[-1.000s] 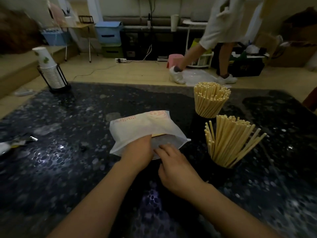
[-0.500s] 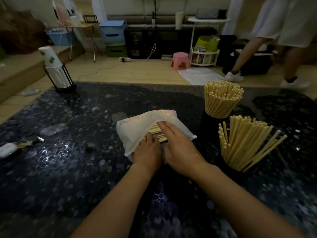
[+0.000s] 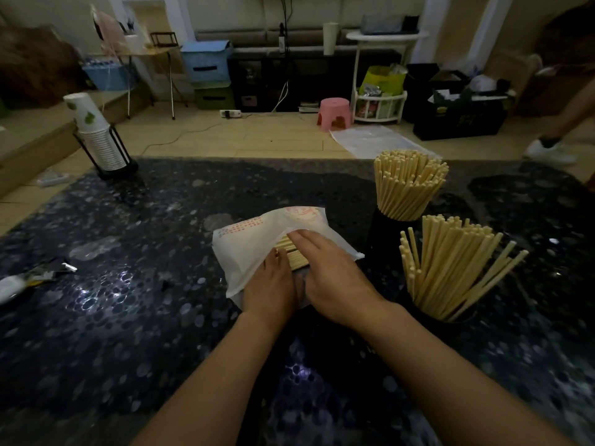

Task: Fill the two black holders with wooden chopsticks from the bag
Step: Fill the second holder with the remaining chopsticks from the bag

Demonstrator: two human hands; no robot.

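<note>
A white paper bag (image 3: 254, 239) with red print lies on the dark table (image 3: 128, 284), its mouth toward me. A bundle of wooden chopsticks (image 3: 287, 249) shows inside the mouth. My left hand (image 3: 270, 286) holds the bag's near edge at the opening, some fingers hidden under the paper. My right hand (image 3: 325, 268) reaches into the mouth with straight fingers lying on the bundle. To the right stand two black holders, the far holder (image 3: 381, 230) and the near holder (image 3: 450, 323), each packed with upright chopsticks, the far bunch (image 3: 409, 185) and the near bunch (image 3: 450, 265).
A black wire rack of stacked paper cups (image 3: 96, 136) stands at the table's far left corner. A crumpled wrapper (image 3: 35, 276) lies at the left edge. A person's leg and white shoe (image 3: 550, 151) show on the floor at far right, beyond a pink stool (image 3: 335, 112).
My right hand has slid forward from the bag's mouth onto the chopsticks inside. My left hand has kept its place at the opening. The person behind walked off to the right.
</note>
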